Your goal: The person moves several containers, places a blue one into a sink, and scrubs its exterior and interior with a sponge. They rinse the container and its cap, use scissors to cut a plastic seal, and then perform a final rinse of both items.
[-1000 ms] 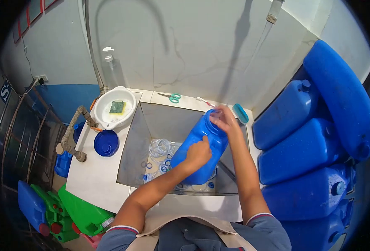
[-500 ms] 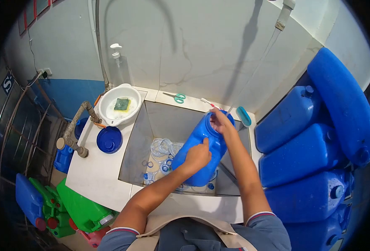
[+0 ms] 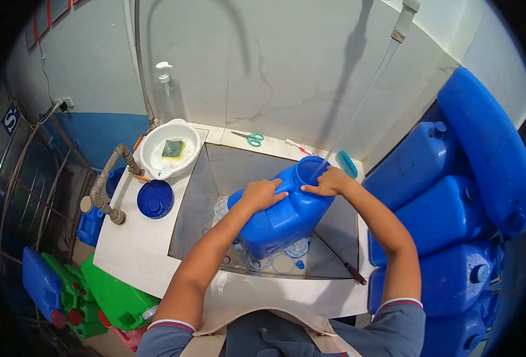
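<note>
I hold a blue plastic jug (image 3: 286, 214) tilted over the sink (image 3: 206, 196), its open mouth up and to the right. My left hand (image 3: 261, 193) grips its upper left shoulder. My right hand (image 3: 329, 181) holds the jug by the neck, just under the mouth. A thin stream of water (image 3: 358, 107) falls from the tap (image 3: 404, 21) at the top right into the mouth. Clear rings and blue caps (image 3: 278, 260) lie on the sink floor under the jug.
A white bowl with a green sponge (image 3: 169, 150), a blue lid (image 3: 154, 199) and a pipe tap (image 3: 105, 184) sit on the left counter. Scissors (image 3: 250, 138) and a brush (image 3: 346, 164) lie behind the sink. Blue jugs (image 3: 441, 196) are stacked at right; a dark-handled tool (image 3: 346, 266) lies in the sink.
The jug has been lifted and tipped flatter, mouth now under the water stream. My left hand moved up onto its shoulder; my right hand slid from the mouth to the neck.
</note>
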Demonstrator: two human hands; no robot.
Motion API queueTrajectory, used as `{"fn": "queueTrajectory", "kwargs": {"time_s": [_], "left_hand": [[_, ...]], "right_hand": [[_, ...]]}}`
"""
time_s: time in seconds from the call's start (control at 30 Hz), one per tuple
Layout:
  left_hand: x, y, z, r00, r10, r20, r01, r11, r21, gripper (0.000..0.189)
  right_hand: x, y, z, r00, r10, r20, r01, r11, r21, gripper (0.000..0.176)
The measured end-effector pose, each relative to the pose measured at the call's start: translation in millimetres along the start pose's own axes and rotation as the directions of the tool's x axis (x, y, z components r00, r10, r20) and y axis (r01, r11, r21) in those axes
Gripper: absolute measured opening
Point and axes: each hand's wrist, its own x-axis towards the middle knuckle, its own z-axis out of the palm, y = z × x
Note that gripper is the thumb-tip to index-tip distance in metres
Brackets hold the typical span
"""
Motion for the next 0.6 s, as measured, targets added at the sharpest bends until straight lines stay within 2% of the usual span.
{"fn": "queueTrajectory", "kwargs": {"time_s": [0.03, 0.07, 0.1, 0.13, 0.17, 0.2, 0.23, 0.27, 0.33, 0.4, 0.43, 0.47, 0.5, 0.53, 0.57, 0.6], "left_hand": [[0, 1, 0, 1.0, -0.002, 0.006, 0.002, 1.0, 0.001, 0.05], [1, 1, 2, 1.0, -0.005, 0.014, 0.005, 1.0, 0.003, 0.049], [1, 1, 2, 1.0, -0.004, 0.019, 0.004, 1.0, 0.005, 0.049], [2, 1, 2, 1.0, 0.009, -0.011, -0.009, 1.0, -0.008, 0.049], [4, 0, 5, 0.999, 0.021, -0.043, -0.022, 0.999, -0.023, 0.048], [8, -2, 7, 0.999, 0.024, -0.039, -0.025, 0.999, -0.024, 0.048], [13, -4, 8, 0.998, 0.021, -0.052, -0.025, 0.997, -0.072, 0.048], [18, -5, 11, 0.998, 0.018, -0.064, -0.026, 0.992, -0.121, 0.048], [30, -7, 16, 0.995, 0.057, -0.085, -0.069, 0.986, -0.155, 0.046], [40, -5, 13, 0.99, 0.092, -0.112, -0.111, 0.976, -0.186, 0.045], [46, -3, 11, 0.993, 0.108, -0.045, -0.115, 0.974, -0.193, 0.041], [53, -2, 10, 0.992, 0.124, 0.021, -0.117, 0.973, -0.201, 0.038], [59, -3, 9, 0.992, 0.125, 0.024, -0.118, 0.972, -0.202, 0.038], [64, -3, 9, 0.988, 0.157, 0.002, -0.149, 0.943, -0.298, 0.035], [70, -4, 14, 0.982, 0.186, -0.021, -0.18, 0.902, -0.392, 0.032], [79, -9, 24, 0.982, 0.189, -0.012, -0.179, 0.901, -0.396, 0.032]], "right_hand": [[1, 2, 4, 0.997, 0.013, -0.081, -0.011, 1.0, 0.029, 0.082], [0, 5, 4, 0.997, 0.014, -0.077, -0.012, 0.999, 0.032, 0.082], [2, 11, 1, 0.986, -0.071, -0.152, 0.112, 0.953, 0.281, 0.066], [4, 16, -2, 0.96, -0.129, -0.247, 0.241, 0.832, 0.5, 0.051], [8, 20, -2, 0.897, -0.088, -0.433, 0.404, 0.561, 0.723, 0.019], [9, 26, 0, 0.898, -0.084, -0.431, 0.401, 0.56, 0.725, 0.019], [10, 32, 1, 0.957, 0.03, -0.29, 0.264, 0.33, 0.906, 0.017], [5, 34, -3, 0.988, 0.1, -0.114, 0.109, 0.061, 0.992, 0.018], [1, 33, -13, 0.985, 0.145, -0.091, 0.087, 0.033, 0.996, 0.019], [0, 29, -26, 0.974, 0.204, -0.094, 0.128, -0.16, 0.979, 0.018], [-2, 29, -33, 0.983, 0.172, -0.063, 0.102, -0.227, 0.968, 0.021], [-3, 33, -38, 0.983, 0.174, -0.063, 0.102, -0.228, 0.968, 0.021], [-2, 36, -43, 0.992, 0.112, -0.067, 0.092, -0.238, 0.967, 0.021], [-2, 39, -46, 0.996, 0.049, -0.068, 0.078, -0.25, 0.965, 0.022], [-3, 44, -50, 0.997, 0.051, -0.061, 0.072, -0.256, 0.964, 0.022], [-5, 48, -54, 0.997, 0.059, -0.057, 0.073, -0.301, 0.951, 0.021]]}}
